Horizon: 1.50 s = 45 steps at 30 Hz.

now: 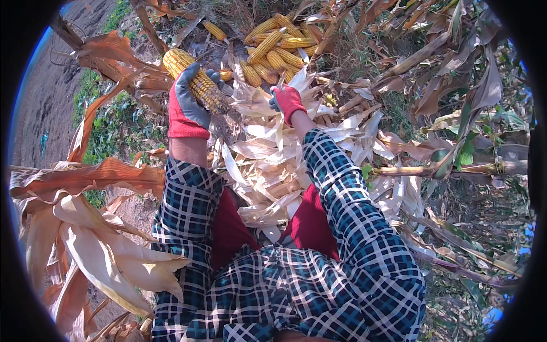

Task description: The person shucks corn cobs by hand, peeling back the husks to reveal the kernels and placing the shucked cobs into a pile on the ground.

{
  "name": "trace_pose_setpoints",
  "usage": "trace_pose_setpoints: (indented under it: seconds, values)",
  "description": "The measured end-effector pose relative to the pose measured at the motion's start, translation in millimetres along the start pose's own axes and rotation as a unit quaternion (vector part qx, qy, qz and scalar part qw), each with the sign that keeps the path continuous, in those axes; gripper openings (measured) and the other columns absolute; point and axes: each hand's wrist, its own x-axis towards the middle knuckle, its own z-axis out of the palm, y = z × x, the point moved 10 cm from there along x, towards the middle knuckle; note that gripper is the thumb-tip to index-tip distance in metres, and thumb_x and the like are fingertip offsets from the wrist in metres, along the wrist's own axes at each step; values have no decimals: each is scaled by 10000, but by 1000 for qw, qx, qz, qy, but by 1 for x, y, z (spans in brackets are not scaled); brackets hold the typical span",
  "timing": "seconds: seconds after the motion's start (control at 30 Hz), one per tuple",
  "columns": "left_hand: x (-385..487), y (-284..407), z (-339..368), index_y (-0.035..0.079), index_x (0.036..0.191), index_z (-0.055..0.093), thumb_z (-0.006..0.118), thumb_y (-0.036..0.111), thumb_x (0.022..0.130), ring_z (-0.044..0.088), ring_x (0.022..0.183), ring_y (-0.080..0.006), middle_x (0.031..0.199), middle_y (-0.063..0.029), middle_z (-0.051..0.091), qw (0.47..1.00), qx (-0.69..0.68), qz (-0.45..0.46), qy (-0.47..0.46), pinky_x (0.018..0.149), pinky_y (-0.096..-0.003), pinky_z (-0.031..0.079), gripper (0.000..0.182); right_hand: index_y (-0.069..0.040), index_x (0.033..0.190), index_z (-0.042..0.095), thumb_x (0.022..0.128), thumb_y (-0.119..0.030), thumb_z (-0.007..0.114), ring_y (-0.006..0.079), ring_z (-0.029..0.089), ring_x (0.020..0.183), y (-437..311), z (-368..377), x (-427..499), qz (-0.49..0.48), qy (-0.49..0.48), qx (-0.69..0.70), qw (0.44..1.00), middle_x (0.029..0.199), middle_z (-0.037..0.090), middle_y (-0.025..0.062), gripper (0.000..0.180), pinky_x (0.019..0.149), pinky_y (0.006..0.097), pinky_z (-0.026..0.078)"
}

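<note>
My left hand (pixel 188 100), in a red and grey work glove, grips a husked ear of corn (pixel 198 83). The ear is tilted, its yellow kernels bare at the upper end and its lower end ragged and brownish. My right hand (pixel 288 102), in a matching glove, is to the right of the ear and apart from it. Its fingers are curled, and a thin tan scrap (pixel 281 80) shows at the fingertips; whether they hold it I cannot tell. Just beyond my hands lies a pile of husked corn ears (pixel 273 53).
Loose pale husks (pixel 265 166) cover the ground between my knees. A single ear (pixel 215 30) lies left of the pile. Dry corn leaves (pixel 98 252) rise close by my left arm. A stalk (pixel 427 171) juts in from the right. Green weeds (pixel 107 128) grow at the left.
</note>
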Motion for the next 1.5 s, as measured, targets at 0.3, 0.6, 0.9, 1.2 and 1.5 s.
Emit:
trace_pose_setpoints:
  seconds: [0.3,0.6,0.9,1.2,1.5]
  values:
    - [5,-2,8,42,1105,557,670,214,859,683,810,-272,941,-144,655,999,-18,20,-47,785,-458,588,321,18,1046,655,996,-303,533,176,620,496,-140,-125,-86,-92,-48,245,964,673,646,76,347,488,282,523]
    - [0,-5,4,52,1098,570,676,225,873,686,777,-259,904,-123,667,999,2,-6,-51,777,-441,594,303,-29,840,660,955,-295,604,150,558,500,-82,-324,-197,-40,201,105,973,668,608,59,295,475,294,461]
    - [-6,-21,8,69,1086,531,707,287,850,667,736,-237,937,-117,644,999,-3,-40,-29,719,-388,584,366,-5,818,660,961,-285,592,186,609,581,-57,-381,-244,-178,561,285,757,751,657,81,322,549,321,498]
    - [-22,-48,31,60,1044,585,669,248,893,659,705,-183,847,-70,656,993,48,-60,-91,685,-315,573,255,-43,1543,161,865,-213,742,254,606,1048,-116,-336,-236,-201,583,-43,786,1273,568,174,908,896,356,493]
    - [-43,-64,53,23,1049,617,687,290,896,655,736,-162,880,-66,653,977,158,-64,-129,652,-268,523,315,-58,1514,244,885,-246,716,204,571,1134,-55,-298,-165,-117,431,143,883,1373,496,180,808,921,315,493]
